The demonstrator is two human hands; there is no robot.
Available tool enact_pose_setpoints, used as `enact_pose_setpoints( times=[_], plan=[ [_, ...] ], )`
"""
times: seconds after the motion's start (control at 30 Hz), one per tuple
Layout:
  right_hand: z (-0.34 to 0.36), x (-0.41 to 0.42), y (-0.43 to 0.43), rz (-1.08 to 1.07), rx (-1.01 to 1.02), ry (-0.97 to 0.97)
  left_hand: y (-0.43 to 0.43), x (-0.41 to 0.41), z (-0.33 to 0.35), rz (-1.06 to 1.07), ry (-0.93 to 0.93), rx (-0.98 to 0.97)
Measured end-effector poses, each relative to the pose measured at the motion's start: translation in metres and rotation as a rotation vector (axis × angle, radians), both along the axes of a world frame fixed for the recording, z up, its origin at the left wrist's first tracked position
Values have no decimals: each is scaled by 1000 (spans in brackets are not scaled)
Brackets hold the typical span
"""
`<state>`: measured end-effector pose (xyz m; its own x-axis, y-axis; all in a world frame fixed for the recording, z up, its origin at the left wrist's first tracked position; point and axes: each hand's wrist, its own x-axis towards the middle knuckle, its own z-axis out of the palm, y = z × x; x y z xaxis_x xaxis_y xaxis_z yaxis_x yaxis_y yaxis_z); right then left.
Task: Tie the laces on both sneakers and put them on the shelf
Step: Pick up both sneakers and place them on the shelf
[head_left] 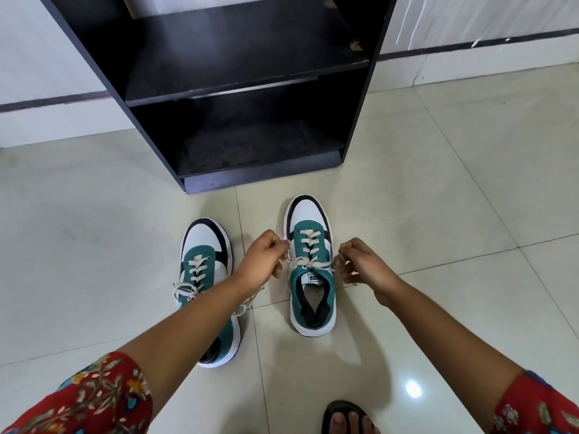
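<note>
Head view: fingers (pixel 283 245) of the left hand (pixel 261 256) and of the right hand (pixel 360 261) each pinch one end of the cream lace (pixel 308 263) on the right sneaker (pixel 311 270), pulled taut sideways at the top eyelets. Knot looks half made, no bow yet. Left sneaker (pixel 203 277) sits just beside it on the tile floor (pixel 438 198); its lace looks looped, can't confirm tied. Black shelf unit (pixel 250 89) stands near, ahead. Left to do: finish bow, shelve both.
</note>
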<state>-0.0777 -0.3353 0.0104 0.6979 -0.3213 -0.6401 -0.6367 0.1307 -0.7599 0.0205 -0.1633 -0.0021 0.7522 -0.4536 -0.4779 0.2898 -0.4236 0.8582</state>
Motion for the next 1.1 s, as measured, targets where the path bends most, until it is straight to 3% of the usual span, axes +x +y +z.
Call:
enact_pose_setpoints(
  times=[0.1,0.17,0.23,0.27,0.37,0.47,0.6,0.77,1.1],
  plan=[
    [1,-6,2,-168,-18,-11,6,-7,10,246,36,-51],
    [2,-17,8,-149,-373,-102,19,-12,15,296,-141,-3],
    [10,-29,19,54,-786,-250,38,-23,20,202,-345,98],
    [21,-34,26,209,-899,-268,47,-31,23,137,-427,152],
    [38,-45,54,746,-1048,5,78,-56,23,-35,-705,343],
    [33,-50,71,1001,-1145,208,103,-68,16,-87,-843,499],
    [20,-49,77,974,-1204,194,134,-94,4,17,-765,538],
    [16,-46,76,932,-1170,232,147,-99,-1,33,-384,540],
    [24,-26,76,748,-1148,14,128,-62,17,37,-391,501]
  ],
)
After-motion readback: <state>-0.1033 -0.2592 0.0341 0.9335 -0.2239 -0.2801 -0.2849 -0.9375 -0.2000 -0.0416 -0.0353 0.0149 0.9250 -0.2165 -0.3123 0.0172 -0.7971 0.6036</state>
